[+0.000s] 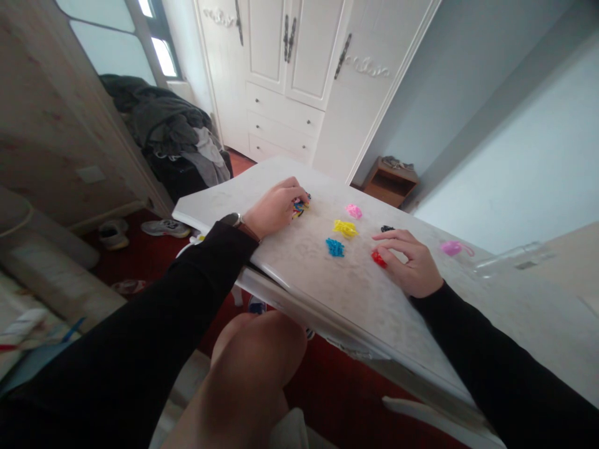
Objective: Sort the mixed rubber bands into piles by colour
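Knee before table, yellow pile, wardrobe

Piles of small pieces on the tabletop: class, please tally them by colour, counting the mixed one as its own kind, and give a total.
Pink pile: 1
Yellow pile: 1
Blue pile: 1
Black pile: 1
Red pile: 1
Mixed-colour pile, partly covered by the left hand: 1
Total: 6 piles
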A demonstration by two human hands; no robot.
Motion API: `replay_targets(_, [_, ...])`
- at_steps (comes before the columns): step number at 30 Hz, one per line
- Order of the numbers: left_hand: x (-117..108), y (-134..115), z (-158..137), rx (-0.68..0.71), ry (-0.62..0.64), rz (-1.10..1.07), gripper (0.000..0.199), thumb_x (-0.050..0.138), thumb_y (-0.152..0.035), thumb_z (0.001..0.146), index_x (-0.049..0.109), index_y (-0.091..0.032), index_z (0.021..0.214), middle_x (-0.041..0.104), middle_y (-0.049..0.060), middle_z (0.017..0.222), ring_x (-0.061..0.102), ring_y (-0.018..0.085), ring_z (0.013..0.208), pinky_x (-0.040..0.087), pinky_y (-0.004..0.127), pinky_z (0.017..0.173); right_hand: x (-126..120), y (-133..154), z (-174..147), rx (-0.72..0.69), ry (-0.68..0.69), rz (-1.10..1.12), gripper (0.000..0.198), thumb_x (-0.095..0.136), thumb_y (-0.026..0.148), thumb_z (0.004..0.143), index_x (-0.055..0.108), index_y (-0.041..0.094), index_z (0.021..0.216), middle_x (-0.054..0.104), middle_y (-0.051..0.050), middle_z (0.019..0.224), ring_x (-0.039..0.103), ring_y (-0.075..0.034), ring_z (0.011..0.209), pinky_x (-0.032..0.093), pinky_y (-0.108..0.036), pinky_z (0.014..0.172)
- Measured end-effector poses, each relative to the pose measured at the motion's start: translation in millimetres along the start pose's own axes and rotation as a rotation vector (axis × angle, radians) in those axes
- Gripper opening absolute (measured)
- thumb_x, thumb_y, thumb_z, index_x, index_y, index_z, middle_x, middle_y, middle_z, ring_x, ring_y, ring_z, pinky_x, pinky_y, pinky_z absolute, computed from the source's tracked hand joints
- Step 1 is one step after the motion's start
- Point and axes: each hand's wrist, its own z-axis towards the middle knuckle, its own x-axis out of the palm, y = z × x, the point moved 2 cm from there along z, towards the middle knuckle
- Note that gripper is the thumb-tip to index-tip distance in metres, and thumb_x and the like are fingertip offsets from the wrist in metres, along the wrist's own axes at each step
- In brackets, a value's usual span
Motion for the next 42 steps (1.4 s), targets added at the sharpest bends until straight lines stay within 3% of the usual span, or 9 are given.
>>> replay_targets(5, [-2, -5, -1, 0.02, -0.058, -0.069, 0.036, 0.051, 0.003, 0.081, 0.072, -0.015, 0.104, 0.062, 0.006, 0.109, 0.063, 0.013, 0.081, 0.057, 0.029, 0.078, 0, 0, 0, -0.013, -0.003, -0.008, 0.021, 0.063, 0.025, 0.097, 0.08, 0.024, 0.085, 0.081, -0.009, 0.106, 0.072, -0.027, 0.099, 0.057, -0.05, 0.094])
replay_targets(13, [-1, -4, 2, 0.015, -0.049, -0.14, 0.019, 0.064, -0.002, 0.083, 0.07, -0.016, 0.095, 0.063, 0.004, 0.101, 0.061, 0.008, 0.07, 0.053, 0.022, 0.065, 0, 1, 0, -0.037, -0.014, -0.006, 0.02, 0.063, 0.024, 0.096, 0.079, 0.024, 0.085, 0.081, -0.008, 0.104, 0.072, -0.027, 0.097, 0.058, -0.048, 0.091])
replay_targets(20, [-2, -4, 1, -0.004, -0.067, -0.133, 0.021, 0.066, -0.003, 0.08, 0.072, -0.016, 0.095, 0.064, 0.003, 0.097, 0.061, 0.009, 0.069, 0.051, 0.022, 0.063, 0, 0, 0, 0.003, -0.043, 0.004, 0.014, 0.065, 0.022, 0.093, 0.079, 0.025, 0.092, 0.08, -0.007, 0.105, 0.072, -0.027, 0.1, 0.057, -0.049, 0.093])
replay_targets(25, [-4, -5, 3, -0.021, -0.075, -0.173, 0.012, 0.069, -0.01, 0.082, 0.072, -0.016, 0.091, 0.065, 0.003, 0.094, 0.061, 0.01, 0.07, 0.051, 0.023, 0.063, 1, 0, 0, 0.013, -0.05, 0.017, 0.014, 0.064, 0.022, 0.093, 0.078, 0.025, 0.094, 0.08, -0.006, 0.105, 0.073, -0.027, 0.101, 0.057, -0.049, 0.095])
replay_targets(29, [2, -30, 12, -0.067, -0.056, -0.341, 0.013, 0.076, -0.017, 0.08, 0.072, -0.017, 0.092, 0.066, 0.003, 0.095, 0.064, 0.01, 0.072, 0.054, 0.023, 0.067, 1, 0, 1, 0.019, -0.045, 0.018, 0.013, 0.064, 0.024, 0.094, 0.077, 0.025, 0.096, 0.08, -0.007, 0.105, 0.073, -0.027, 0.1, 0.058, -0.049, 0.094])
replay_targets(35, [32, -86, 29, -0.049, 0.116, -0.669, 0.027, 0.079, -0.014, 0.077, 0.07, -0.018, 0.102, 0.069, 0.002, 0.097, 0.07, 0.011, 0.076, 0.059, 0.022, 0.07, -3, 7, 2, 0.026, -0.055, 0.04, 0.011, 0.067, 0.032, 0.096, 0.076, 0.027, 0.101, 0.08, -0.007, 0.105, 0.073, -0.026, 0.1, 0.059, -0.048, 0.094])
replay_targets(42, [51, -103, 51, 0.017, 0.237, -0.85, 0.031, 0.078, -0.007, 0.075, 0.067, -0.018, 0.102, 0.067, 0.0, 0.083, 0.073, 0.013, 0.078, 0.061, 0.024, 0.074, -5, 12, 3, 0.016, -0.103, 0.058, 0.018, 0.073, 0.036, 0.095, 0.074, 0.026, 0.111, 0.08, -0.007, 0.105, 0.073, -0.024, 0.096, 0.061, -0.041, 0.083])
